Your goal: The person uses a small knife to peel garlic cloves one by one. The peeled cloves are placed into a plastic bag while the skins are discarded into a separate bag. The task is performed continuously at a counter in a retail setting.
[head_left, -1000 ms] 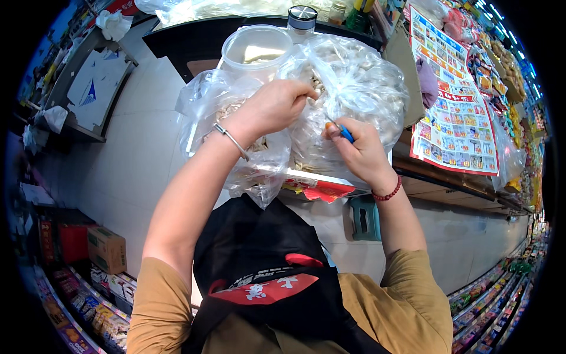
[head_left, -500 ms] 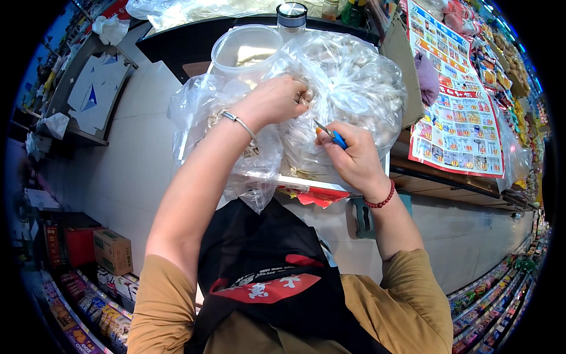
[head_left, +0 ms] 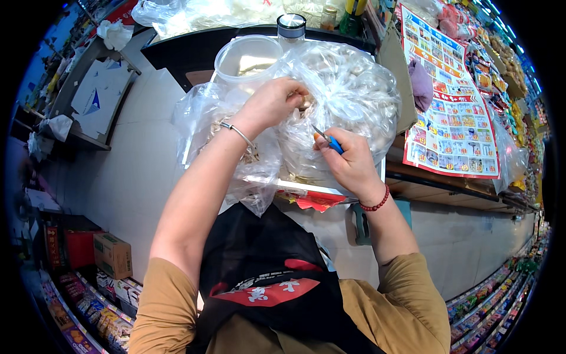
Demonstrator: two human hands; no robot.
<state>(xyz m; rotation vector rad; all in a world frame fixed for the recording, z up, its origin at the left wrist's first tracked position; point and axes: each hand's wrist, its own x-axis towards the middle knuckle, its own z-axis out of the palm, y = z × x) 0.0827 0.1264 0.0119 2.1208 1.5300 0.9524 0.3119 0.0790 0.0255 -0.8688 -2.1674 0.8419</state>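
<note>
My left hand [head_left: 276,101] is closed at the opening of a big clear plastic bag [head_left: 368,100] filled with pale, roundish pieces that look like mushrooms. Its fingertips are partly hidden, beside small brownish bits, so what they pinch is unclear. In my right hand [head_left: 354,159] is a small knife with a blue handle [head_left: 335,144], its short blade pointing up and left toward the bag. Under my left wrist lies a second clear bag [head_left: 265,177], with thin pale brown scraps inside. Both bags rest on a white-edged tray [head_left: 321,187].
Behind the bags stand a round clear plastic tub [head_left: 249,56] and a lidded jar [head_left: 291,27]. To the right are a cardboard flap [head_left: 396,76], a purple cloth [head_left: 420,85] and a printed poster [head_left: 454,127]. A teal stool [head_left: 404,219] is below the tray's right side.
My left hand has turned slightly at the bag's opening, and the pale piece by its fingers shows less. The knife has shifted slightly down and left. The whole view has moved a little.
</note>
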